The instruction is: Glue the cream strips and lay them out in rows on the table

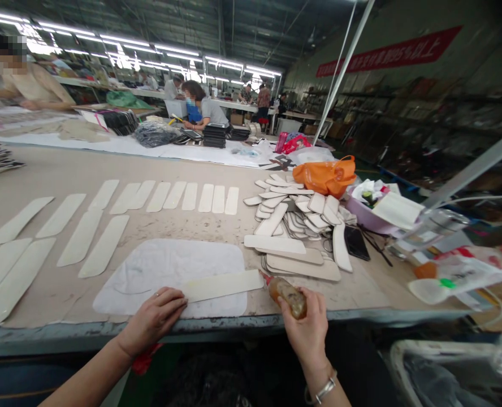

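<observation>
A long cream strip (225, 285) lies over a white cloth (149, 265) near the table's front edge. My left hand (160, 314) holds the strip's left end, fingers together. In my right hand (308, 322) is a glue bottle (288, 296) with amber contents, fingers wrapped round it. Its red nozzle points left, at the strip's right end; whether it touches cannot be made out. Right of the strip, a stack of larger pale strips (302, 263) lies beneath a heap of similar pieces (306, 212).
Pale pieces (92, 237) lie spread across the left and back of the table. An orange bag (327, 176), a purple basin (372, 215), a phone (356, 243) and a jar (437, 229) stand or lie at right. Co-workers (208, 107) are at tables behind.
</observation>
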